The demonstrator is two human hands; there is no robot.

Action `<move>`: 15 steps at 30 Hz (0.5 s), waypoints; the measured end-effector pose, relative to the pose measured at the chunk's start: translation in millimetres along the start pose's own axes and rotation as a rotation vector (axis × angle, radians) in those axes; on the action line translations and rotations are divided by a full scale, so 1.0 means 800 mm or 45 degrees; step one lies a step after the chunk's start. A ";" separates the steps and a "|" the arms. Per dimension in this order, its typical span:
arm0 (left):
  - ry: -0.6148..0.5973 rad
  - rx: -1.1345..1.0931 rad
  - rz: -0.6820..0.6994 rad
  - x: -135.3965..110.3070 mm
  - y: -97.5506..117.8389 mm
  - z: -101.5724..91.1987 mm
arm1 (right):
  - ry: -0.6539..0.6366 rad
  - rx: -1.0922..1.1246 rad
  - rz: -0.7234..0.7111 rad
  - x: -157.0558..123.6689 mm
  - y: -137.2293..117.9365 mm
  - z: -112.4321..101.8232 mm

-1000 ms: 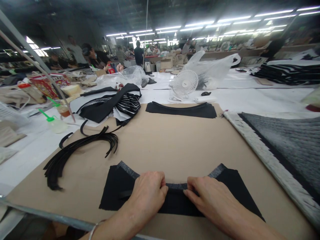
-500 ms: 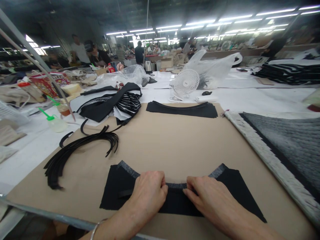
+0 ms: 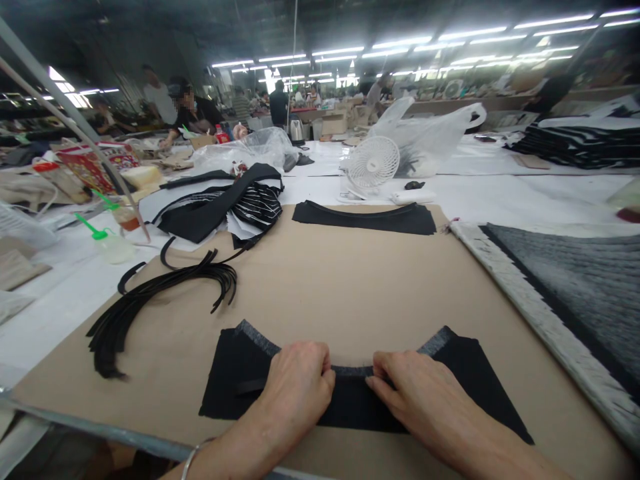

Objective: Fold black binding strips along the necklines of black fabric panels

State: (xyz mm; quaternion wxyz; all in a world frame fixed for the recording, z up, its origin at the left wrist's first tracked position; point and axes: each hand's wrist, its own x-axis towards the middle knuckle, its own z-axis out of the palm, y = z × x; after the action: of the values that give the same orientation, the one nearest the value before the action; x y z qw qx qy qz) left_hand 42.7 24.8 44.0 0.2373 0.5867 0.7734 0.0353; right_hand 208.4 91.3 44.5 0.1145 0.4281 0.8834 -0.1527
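A black fabric piece [image 3: 235,380] with a curved grey neckline edge lies on brown paper [image 3: 350,280] in front of me. My left hand [image 3: 297,387] has its fingers curled and pinches the grey edge near its middle. My right hand [image 3: 415,393] presses and pinches the same edge just to the right, fingertips nearly touching the left hand. A thin black strip pokes out under my left hand. A bundle of curved black strips [image 3: 150,300] lies to the left. A second black fabric piece [image 3: 365,219] rests at the far end of the paper.
A grey quilted mat [image 3: 565,287] lies at the right. A small white fan [image 3: 373,165], plastic bags [image 3: 425,137], striped black fabric [image 3: 235,203] and green-capped bottles [image 3: 107,243] stand behind. A metal bar [image 3: 100,433] runs along the near edge. People work at far tables.
Both hands stay on the grey edge, almost unmoved. People in the background have shifted a little.
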 end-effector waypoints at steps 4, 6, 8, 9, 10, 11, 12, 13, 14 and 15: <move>-0.002 -0.005 -0.013 0.000 0.000 0.001 | -0.012 0.005 0.008 0.002 -0.002 -0.003; -0.012 -0.006 -0.018 0.001 0.001 0.000 | -0.014 0.004 0.005 0.002 -0.003 -0.004; -0.018 -0.007 -0.020 0.001 0.001 0.000 | -0.017 -0.003 0.003 0.002 -0.003 -0.003; -0.018 -0.008 -0.021 0.001 0.001 -0.001 | -0.017 -0.008 0.004 0.001 -0.002 -0.002; -0.015 -0.008 -0.017 0.001 0.001 -0.001 | -0.015 -0.010 0.005 0.001 -0.001 -0.001; -0.010 -0.009 -0.010 0.001 0.000 -0.001 | -0.010 -0.011 0.005 0.001 -0.001 -0.001; -0.004 -0.009 -0.005 0.001 0.000 0.000 | -0.003 -0.010 0.003 0.001 0.000 0.000; 0.001 -0.009 0.000 0.001 0.000 0.000 | 0.004 -0.010 0.005 0.001 0.001 0.001; 0.002 -0.009 0.002 0.001 0.000 0.001 | 0.008 -0.008 0.004 0.001 0.001 0.001; 0.000 -0.008 0.000 0.002 -0.001 0.002 | 0.007 -0.008 0.006 0.002 0.002 0.002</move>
State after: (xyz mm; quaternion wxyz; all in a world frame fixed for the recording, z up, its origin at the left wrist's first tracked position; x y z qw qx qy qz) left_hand 42.4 25.5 42.1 0.2392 0.5859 0.7734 0.0376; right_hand 208.8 92.8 42.3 0.1137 0.4303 0.8831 -0.1484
